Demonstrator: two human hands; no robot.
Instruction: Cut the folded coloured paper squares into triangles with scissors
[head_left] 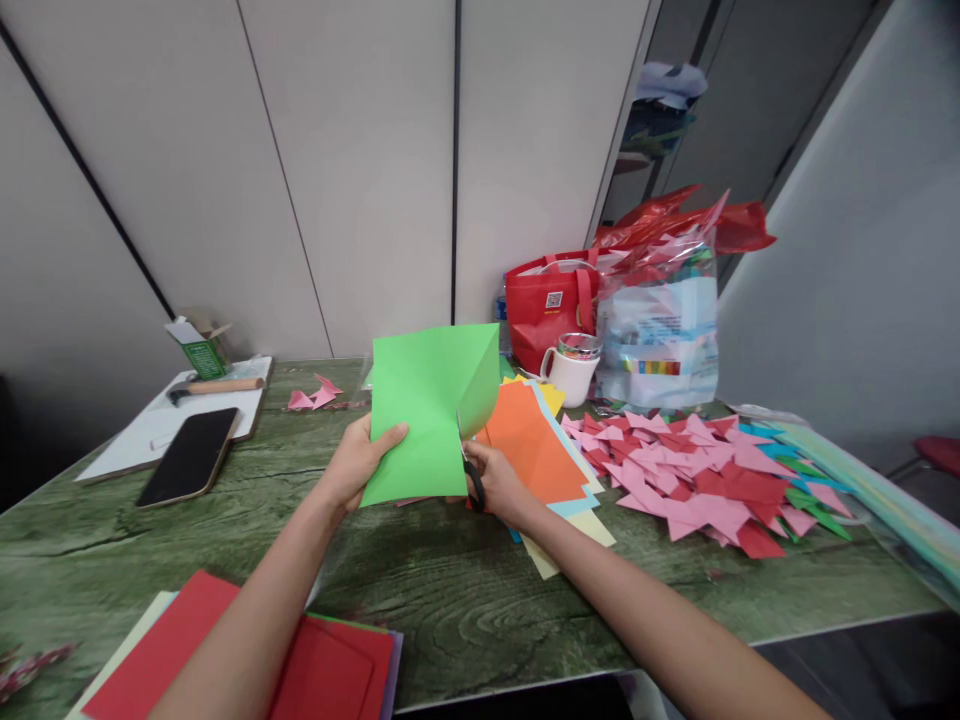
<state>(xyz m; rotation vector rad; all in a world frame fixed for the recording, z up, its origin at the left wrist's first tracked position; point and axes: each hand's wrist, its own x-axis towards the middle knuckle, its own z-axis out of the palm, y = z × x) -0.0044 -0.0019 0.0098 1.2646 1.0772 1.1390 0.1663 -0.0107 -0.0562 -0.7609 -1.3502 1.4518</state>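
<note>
My left hand [358, 462] holds a green paper sheet [424, 415] upright by its left edge, thumb on the front. The sheet has a fold or cut line running up its right part. My right hand [501, 482] grips black-handled scissors [471, 478], whose blades meet the sheet's lower right edge. Both hands hover above the green wood-grain table [420, 590], just left of a stack of orange, yellow and blue sheets [541, 452].
A heap of pink and red paper triangles [690, 478] lies at the right. Behind it stand a white mug [574, 372], a red bag [546, 302] and a plastic bag [660, 320]. A phone [189, 455], hammer [214, 386] and small green box [199, 350] sit at left; red sheets [225, 650] near me.
</note>
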